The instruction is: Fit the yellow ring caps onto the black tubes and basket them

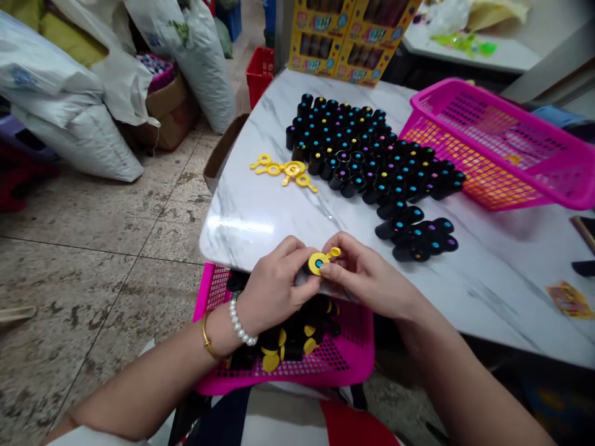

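Observation:
My left hand (279, 279) is closed around a small black cylinder, mostly hidden by its fingers. Over the cylinder's end lies a yellow ring cap (313, 266) with a small flip lid sticking out; a blue dot shows through its hole. Fingers of my right hand (360, 269) pinch this cap at the right side. Both hands meet above the table's near edge. Several loose yellow ring caps (290, 170) lie on the table beyond. Many black cylinders (356, 152) with coloured dots on their ends stand grouped behind them, and a smaller group (418, 232) stands nearer, to the right.
Below my hands, a pink basket (357, 367) holds black cylinders with yellow caps. Another pink basket (483, 102) stands on the marble-patterned table (260, 248) at right. Yellow printed boxes (344, 37) stand at the back. White sacks (74, 105) and a red crate (259, 74) are on the floor.

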`<state>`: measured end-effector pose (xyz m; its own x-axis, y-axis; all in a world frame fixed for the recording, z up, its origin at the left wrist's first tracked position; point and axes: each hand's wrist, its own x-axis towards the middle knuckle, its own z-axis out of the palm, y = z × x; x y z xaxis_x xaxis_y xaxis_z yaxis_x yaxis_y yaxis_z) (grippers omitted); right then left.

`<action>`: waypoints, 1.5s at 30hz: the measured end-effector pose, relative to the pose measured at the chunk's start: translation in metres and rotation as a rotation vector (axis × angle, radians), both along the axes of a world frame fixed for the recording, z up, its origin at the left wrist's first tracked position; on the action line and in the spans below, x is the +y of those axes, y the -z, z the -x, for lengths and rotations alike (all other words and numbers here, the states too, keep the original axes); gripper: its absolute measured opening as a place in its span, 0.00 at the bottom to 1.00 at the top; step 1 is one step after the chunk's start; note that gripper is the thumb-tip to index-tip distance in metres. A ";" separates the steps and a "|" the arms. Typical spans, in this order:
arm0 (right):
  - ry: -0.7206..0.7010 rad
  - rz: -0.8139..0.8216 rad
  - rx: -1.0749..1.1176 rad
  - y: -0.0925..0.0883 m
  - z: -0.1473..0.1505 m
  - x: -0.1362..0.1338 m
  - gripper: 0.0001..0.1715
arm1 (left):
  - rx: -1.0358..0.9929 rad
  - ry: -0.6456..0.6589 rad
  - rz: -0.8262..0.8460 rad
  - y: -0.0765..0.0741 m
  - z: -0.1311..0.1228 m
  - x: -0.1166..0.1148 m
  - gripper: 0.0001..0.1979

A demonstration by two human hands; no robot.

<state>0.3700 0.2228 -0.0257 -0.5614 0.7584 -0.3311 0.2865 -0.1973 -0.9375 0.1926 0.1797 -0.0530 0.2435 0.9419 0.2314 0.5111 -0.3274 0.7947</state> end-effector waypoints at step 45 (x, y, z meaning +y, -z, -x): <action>0.246 0.055 0.039 -0.003 -0.012 -0.080 0.13 | 0.448 0.346 0.004 -0.028 -0.007 -0.022 0.13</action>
<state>0.3820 0.1424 -0.0225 -0.3753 0.8552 -0.3575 0.1871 -0.3078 -0.9329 0.1994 0.1575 -0.0252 0.6118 0.7904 0.0308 0.6624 -0.5332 0.5262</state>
